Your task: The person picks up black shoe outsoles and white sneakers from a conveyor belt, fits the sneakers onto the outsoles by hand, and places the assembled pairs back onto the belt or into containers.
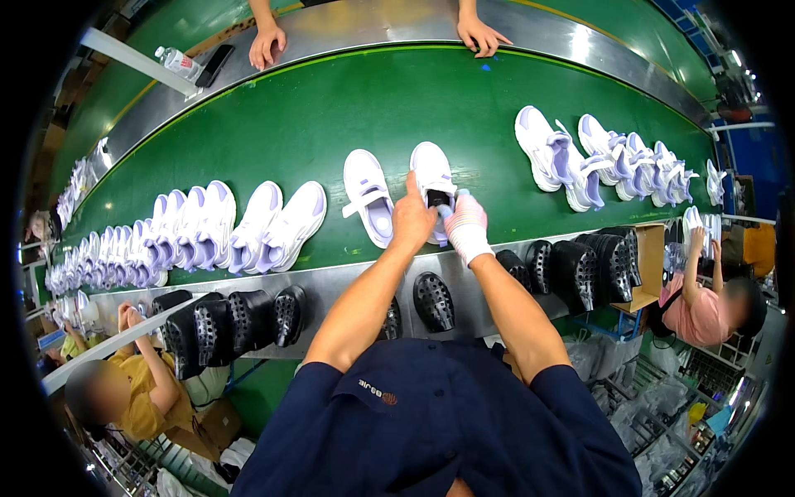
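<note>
Both of my hands are on a white and lilac sneaker (430, 164) that lies toe-away on the green belt. My left hand (412, 217) is bare, its index finger along the shoe's side and the others curled at the opening. My right hand (465, 224), in a whitish-pink knit glove, is closed at the heel side. Something black (438, 198) shows inside the opening; its shape is mostly hidden. Just left of it lies another white sneaker (367, 195), strap undone. Close to my body, a black perforated shoe last (434, 300) sits on the steel ledge (356, 286).
Rows of white sneakers (281, 224) line the green belt (331, 108) at left, with more sneakers (542, 153) at right. Black lasts (571, 269) crowd the ledge on both sides. Across the belt, another person's hands (267, 45) rest on its edge near a bottle (178, 62).
</note>
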Demonstrator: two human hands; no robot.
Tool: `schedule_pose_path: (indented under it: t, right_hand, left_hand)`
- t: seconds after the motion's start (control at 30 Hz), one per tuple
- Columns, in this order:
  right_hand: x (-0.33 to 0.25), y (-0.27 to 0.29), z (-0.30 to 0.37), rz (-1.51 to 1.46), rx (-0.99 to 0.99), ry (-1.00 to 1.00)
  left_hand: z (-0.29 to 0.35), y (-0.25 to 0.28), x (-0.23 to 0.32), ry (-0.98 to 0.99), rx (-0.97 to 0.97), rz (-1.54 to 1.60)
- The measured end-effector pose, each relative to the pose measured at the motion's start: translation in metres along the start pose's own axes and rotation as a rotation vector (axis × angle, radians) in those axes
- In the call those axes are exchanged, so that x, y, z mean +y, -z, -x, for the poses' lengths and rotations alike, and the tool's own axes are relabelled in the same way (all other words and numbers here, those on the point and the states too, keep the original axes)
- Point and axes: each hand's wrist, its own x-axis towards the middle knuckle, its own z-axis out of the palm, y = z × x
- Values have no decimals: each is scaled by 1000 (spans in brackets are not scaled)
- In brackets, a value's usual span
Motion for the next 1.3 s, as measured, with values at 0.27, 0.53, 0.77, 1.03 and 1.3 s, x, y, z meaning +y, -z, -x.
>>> schedule_pose_path:
  t: [0.27, 0.53, 0.77, 1.03, 1.3]
  right_hand:
    - [2, -11, -16, 99, 15, 9]
    - [43, 17, -36, 75, 127, -69]
    - [22, 66, 17, 71, 100, 33]
    - [27, 42, 126, -284, -145, 359]
    - [-54, 11, 157, -5, -424, 792]
  left_hand:
    - [39, 11, 5, -75, 58, -56]
    - [81, 61, -72, -196, 212, -201]
    - [98, 110, -66, -342, 106, -58]
    - [271, 99, -122, 178, 108, -503]
    - [263, 92, -116, 198, 145, -466]
